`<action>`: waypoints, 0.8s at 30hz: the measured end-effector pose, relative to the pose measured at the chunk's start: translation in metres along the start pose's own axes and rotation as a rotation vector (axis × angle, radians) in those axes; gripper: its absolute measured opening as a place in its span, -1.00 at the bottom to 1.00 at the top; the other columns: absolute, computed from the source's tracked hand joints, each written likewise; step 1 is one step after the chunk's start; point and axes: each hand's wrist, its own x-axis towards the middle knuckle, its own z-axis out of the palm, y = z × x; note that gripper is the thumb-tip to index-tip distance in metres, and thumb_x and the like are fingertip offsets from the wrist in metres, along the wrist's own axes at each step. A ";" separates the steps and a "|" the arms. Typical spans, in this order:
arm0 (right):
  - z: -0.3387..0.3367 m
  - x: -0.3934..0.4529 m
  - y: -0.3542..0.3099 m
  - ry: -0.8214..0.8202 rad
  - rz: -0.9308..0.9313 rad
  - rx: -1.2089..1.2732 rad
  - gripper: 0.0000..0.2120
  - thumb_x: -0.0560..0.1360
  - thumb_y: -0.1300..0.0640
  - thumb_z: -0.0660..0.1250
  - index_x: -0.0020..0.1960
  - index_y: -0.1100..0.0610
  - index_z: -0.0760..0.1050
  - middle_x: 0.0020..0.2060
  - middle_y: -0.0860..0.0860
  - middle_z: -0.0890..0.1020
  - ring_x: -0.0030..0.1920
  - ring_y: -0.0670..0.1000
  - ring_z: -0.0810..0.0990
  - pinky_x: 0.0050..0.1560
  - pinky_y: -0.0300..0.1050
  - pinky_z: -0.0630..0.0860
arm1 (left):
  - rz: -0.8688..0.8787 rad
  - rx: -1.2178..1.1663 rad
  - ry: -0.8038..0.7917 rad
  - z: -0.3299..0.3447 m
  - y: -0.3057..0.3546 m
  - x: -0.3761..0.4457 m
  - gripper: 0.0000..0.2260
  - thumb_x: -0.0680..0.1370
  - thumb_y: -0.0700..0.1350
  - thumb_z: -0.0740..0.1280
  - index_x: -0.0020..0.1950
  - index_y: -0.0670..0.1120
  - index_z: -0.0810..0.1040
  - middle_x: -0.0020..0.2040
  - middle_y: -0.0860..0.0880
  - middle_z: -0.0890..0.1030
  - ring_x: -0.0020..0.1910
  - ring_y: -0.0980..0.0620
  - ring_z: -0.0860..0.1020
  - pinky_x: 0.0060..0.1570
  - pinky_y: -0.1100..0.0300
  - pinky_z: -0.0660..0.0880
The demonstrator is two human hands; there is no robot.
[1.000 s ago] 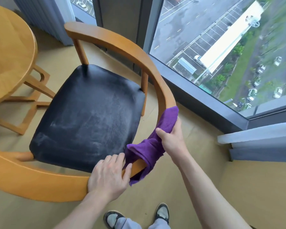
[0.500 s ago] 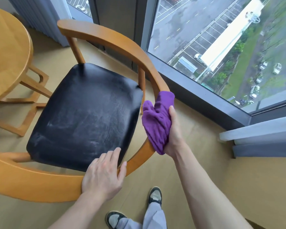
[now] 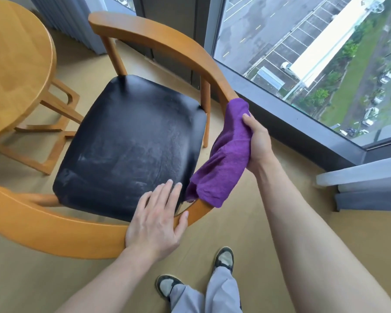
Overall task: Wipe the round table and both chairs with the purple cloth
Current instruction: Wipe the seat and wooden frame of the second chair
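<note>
Right hand (image 3: 259,141) grips the purple cloth (image 3: 226,154), thumb on top, cloth bunched over the chair's (image 3: 131,141) curved wooden back rail (image 3: 167,44) on the window side; loose end hangs down to the rail near the left hand (image 3: 155,224). Left hand lies flat on the same rail, fingers straight, tips reaching over the black seat edge, holding nothing. Round table (image 3: 16,64) sits just beside the chair, upper left. Shoes (image 3: 224,259) on the floor below.
</note>
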 end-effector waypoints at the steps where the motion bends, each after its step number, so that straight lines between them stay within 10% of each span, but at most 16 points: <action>1: 0.000 0.000 0.002 0.018 0.036 0.019 -0.66 0.64 0.07 0.25 0.32 0.23 0.52 -0.20 0.07 0.65 -0.27 0.04 0.59 -0.25 -0.14 0.59 | 0.001 0.012 -0.010 -0.002 0.000 0.000 -0.41 0.63 0.18 0.06 0.58 -0.10 0.33 0.53 -0.13 0.43 0.45 -0.11 0.44 0.42 -0.13 0.40; 5: 0.010 -0.042 0.031 0.104 -0.070 -0.054 -0.73 0.70 0.06 0.18 0.26 0.19 0.52 -0.09 -0.06 0.71 -0.21 -0.11 0.68 -0.18 -0.26 0.58 | -0.007 0.009 -0.054 -0.007 -0.001 -0.007 -0.39 0.61 0.18 0.07 0.57 -0.13 0.37 0.53 -0.16 0.43 0.42 -0.15 0.49 0.38 -0.14 0.44; 8: 0.013 -0.077 0.056 0.188 -0.426 -0.557 -0.50 0.67 0.22 0.18 0.59 0.16 0.22 0.47 -0.05 0.46 0.37 -0.24 0.45 0.27 -0.49 0.32 | -0.017 0.018 -0.085 -0.010 0.000 -0.006 -0.38 0.60 0.19 0.08 0.54 -0.14 0.40 0.50 -0.16 0.47 0.37 -0.14 0.52 0.36 -0.11 0.46; 10: 0.018 -0.088 0.071 0.186 -0.595 -0.922 -0.41 0.58 0.32 0.22 0.60 0.21 0.22 0.63 0.12 0.14 0.62 0.05 0.08 0.59 -0.14 0.07 | -0.029 0.016 -0.096 -0.010 0.000 -0.006 -0.38 0.59 0.20 0.08 0.53 -0.14 0.42 0.48 -0.15 0.49 0.36 -0.13 0.53 0.35 -0.11 0.47; 14: 0.012 -0.066 0.047 0.152 -0.792 -1.351 -0.43 0.43 0.24 0.27 0.44 0.26 0.43 0.58 0.16 0.27 0.56 0.02 -0.15 0.57 0.29 0.10 | -0.071 0.002 -0.085 -0.010 0.002 -0.003 -0.38 0.59 0.21 0.09 0.51 -0.15 0.44 0.45 -0.13 0.52 0.35 -0.11 0.54 0.33 -0.09 0.48; 19: 0.036 0.014 -0.032 -0.121 -0.409 -1.977 -0.35 0.44 0.01 0.13 0.51 0.15 0.34 0.64 0.09 0.06 0.63 0.24 -0.09 0.60 0.22 -0.15 | -0.135 -0.037 -0.068 -0.009 0.001 -0.002 -0.39 0.60 0.19 0.05 0.53 -0.13 0.38 0.41 -0.10 0.54 0.35 -0.09 0.52 0.36 -0.09 0.44; 24: 0.050 -0.002 -0.011 -0.207 -0.399 -2.395 -0.35 0.57 -0.08 0.03 0.60 0.17 0.23 0.63 0.22 0.03 0.63 0.22 -0.11 0.58 0.25 -0.25 | -0.198 -0.075 -0.036 -0.008 -0.003 -0.005 -0.41 0.58 0.16 0.07 0.52 -0.13 0.40 0.35 -0.08 0.58 0.31 -0.08 0.54 0.33 -0.07 0.44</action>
